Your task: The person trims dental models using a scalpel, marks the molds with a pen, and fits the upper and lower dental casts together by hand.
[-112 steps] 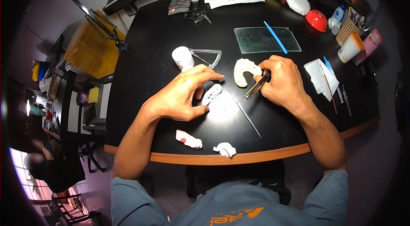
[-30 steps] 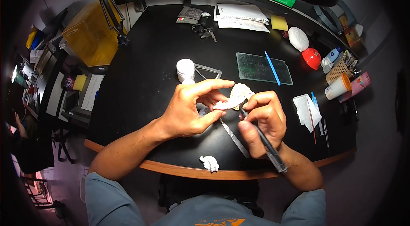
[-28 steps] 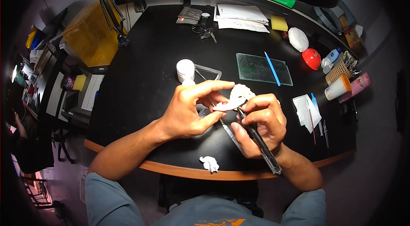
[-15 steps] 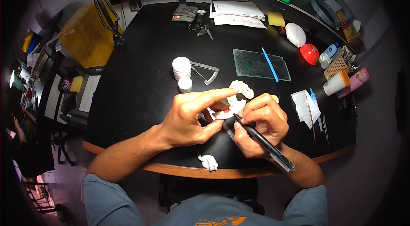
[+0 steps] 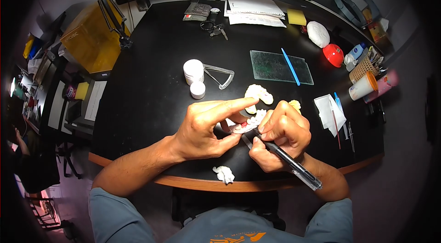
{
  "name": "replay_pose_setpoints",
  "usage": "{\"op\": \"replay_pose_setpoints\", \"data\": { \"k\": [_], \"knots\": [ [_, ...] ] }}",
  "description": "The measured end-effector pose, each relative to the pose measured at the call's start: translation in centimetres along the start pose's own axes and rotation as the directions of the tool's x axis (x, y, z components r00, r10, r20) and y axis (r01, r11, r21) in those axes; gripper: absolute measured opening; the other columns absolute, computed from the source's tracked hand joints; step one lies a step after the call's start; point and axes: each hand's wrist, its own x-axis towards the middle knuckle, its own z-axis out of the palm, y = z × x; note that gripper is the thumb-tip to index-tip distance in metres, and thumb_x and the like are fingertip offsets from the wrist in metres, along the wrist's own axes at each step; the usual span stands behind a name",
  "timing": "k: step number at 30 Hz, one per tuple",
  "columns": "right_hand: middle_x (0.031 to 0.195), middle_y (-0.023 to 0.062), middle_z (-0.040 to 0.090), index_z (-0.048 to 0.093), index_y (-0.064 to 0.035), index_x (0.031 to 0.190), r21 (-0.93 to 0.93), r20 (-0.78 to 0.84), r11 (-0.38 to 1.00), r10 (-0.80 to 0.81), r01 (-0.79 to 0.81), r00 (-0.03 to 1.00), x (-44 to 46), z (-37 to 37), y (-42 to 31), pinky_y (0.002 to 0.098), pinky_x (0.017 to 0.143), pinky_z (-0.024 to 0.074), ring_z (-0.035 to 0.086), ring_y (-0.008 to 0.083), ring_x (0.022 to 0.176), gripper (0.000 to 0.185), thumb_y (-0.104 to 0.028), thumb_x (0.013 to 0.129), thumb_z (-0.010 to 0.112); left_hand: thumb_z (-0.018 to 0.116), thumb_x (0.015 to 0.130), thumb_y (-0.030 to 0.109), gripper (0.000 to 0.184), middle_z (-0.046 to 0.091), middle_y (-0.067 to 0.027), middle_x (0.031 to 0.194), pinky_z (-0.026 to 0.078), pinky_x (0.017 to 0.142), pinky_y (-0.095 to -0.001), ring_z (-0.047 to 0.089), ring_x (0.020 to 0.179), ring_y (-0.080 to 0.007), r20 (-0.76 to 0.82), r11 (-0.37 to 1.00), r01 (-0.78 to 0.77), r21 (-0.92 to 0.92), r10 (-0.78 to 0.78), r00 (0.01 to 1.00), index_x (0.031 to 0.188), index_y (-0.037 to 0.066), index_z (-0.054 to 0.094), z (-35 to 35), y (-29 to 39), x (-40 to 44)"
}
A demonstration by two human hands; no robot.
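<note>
My left hand (image 5: 204,128) is closed on a white dental cast (image 5: 250,124), thumb below and fingers above, with a red patch showing among its teeth. My right hand (image 5: 285,135) grips a black pen (image 5: 294,164) whose clear-capped end points toward me. The pen's tip meets or nearly meets the cast's near edge; fingers hide the exact contact. Just beyond my fingers a second, cream dental cast (image 5: 258,92) lies on the table. A yellowish piece (image 5: 295,104) is partly hidden behind my right hand. Beneath my hands, a grey strip (image 5: 246,141) shows in part.
Two white jars (image 5: 194,71) stand beside a metal caliper (image 5: 221,76). Farther off lies a glass slab (image 5: 271,67) with a blue-handled tool (image 5: 290,66). Crumpled tissue (image 5: 223,174) sits near the front edge. A brush (image 5: 336,123) and tweezers (image 5: 351,137) lie right.
The held cast has turned, so its row of teeth and red patch show more. My right hand's fingers have curled closer, and the pen has shifted slightly down and right.
</note>
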Motion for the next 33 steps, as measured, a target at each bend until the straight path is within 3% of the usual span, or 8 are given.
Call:
{"op": "replay_pose_setpoints", "data": {
  "k": [33],
  "knots": [
    [0.075,0.0089,0.054,0.050,-0.0050,0.070,-0.035,0.026,0.998,0.055,-0.054,0.998,0.00,-0.37,-0.20,0.0268,0.056,0.0511,0.053,0.0121,0.060,0.028,0.006,0.062,0.075,0.082,0.072,-0.004,0.071,0.081,-0.0117,0.091,0.062,0.061,-0.0255,0.075,0.070,-0.0141,0.021,0.999,-0.048,0.017,0.048,0.999,0.141,-0.003,0.066,-0.13,-0.37,0.03]
  ]
}}
